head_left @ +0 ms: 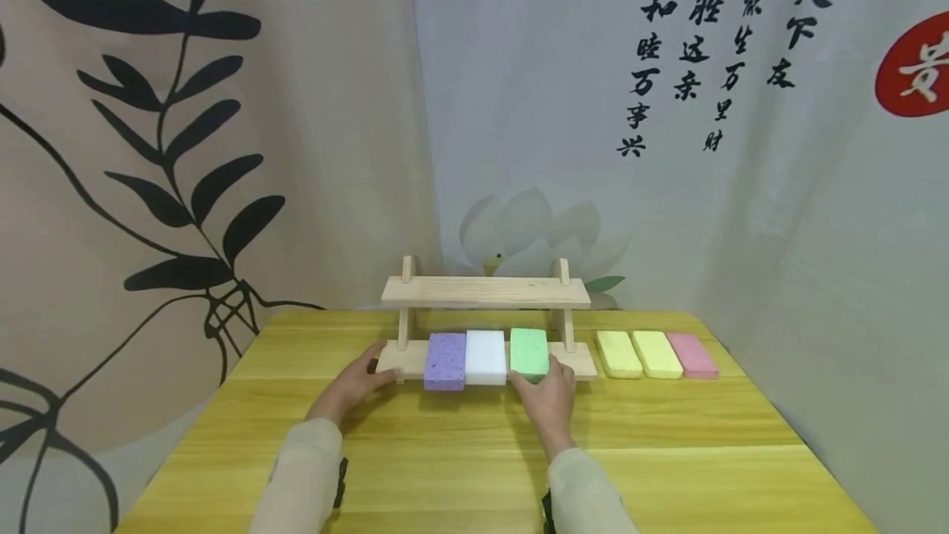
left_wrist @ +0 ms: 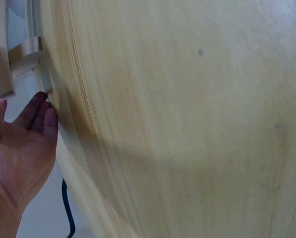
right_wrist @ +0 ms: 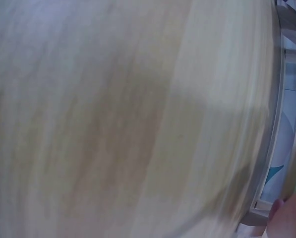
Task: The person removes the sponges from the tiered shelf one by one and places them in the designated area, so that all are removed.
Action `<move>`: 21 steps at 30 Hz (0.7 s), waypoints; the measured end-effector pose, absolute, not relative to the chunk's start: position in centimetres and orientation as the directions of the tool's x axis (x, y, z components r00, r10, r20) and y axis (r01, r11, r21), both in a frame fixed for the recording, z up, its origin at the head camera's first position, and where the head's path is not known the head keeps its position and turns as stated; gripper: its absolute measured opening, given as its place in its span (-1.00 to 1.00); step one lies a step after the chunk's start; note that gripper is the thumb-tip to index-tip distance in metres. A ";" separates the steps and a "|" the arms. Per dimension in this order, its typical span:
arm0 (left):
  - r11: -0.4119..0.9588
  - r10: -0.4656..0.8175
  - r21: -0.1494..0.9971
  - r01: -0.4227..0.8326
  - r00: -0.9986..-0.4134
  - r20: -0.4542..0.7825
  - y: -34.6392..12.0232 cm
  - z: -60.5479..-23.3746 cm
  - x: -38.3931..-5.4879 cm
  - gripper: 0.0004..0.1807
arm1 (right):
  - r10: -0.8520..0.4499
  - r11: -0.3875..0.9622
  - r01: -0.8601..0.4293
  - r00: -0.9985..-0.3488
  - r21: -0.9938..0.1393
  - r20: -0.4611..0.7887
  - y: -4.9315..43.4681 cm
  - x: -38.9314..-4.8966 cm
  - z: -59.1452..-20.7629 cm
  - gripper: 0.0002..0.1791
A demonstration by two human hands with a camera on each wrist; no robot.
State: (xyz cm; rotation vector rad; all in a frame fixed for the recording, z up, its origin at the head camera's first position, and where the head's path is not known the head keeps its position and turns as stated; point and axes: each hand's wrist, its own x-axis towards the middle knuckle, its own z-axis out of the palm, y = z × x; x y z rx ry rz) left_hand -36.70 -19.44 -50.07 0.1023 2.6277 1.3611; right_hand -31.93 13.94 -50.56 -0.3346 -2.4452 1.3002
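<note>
A two-tier wooden shelf stands at the back of the table. On its lower board are a purple sponge, a white sponge and a green sponge. The purple and white ones stand side by side, with a narrow gap before the green. My right hand pinches the lower part of the green sponge, thumb on its left and fingers on its right. At the left end of the lower board, my left hand holds the shelf, thumb along the front. The left wrist view shows its palm and fingers beside the shelf end.
Two yellow sponges and a pink sponge lie in a row on the wooden table, right of the shelf. Behind the table hangs a printed cloth with leaves and writing.
</note>
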 end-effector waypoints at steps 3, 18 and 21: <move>0.580 0.149 0.814 -0.019 -0.980 -0.129 -19.4 -50.1 -36.7 0.00 | 0.359 0.550 0.034 -0.912 -0.834 0.199 14.0 -32.1 -50.5 -0.01; 0.571 0.155 0.821 -0.012 -0.980 -0.122 -19.5 -49.9 -36.5 -0.01 | 0.302 0.541 0.003 -0.934 -0.841 0.191 16.2 -31.9 -49.5 -0.09; 0.576 0.157 0.817 -0.008 -0.980 -0.121 -19.4 -49.9 -36.5 -0.01 | 0.292 0.548 -0.011 -0.935 -0.836 0.204 16.8 -32.0 -49.4 -0.07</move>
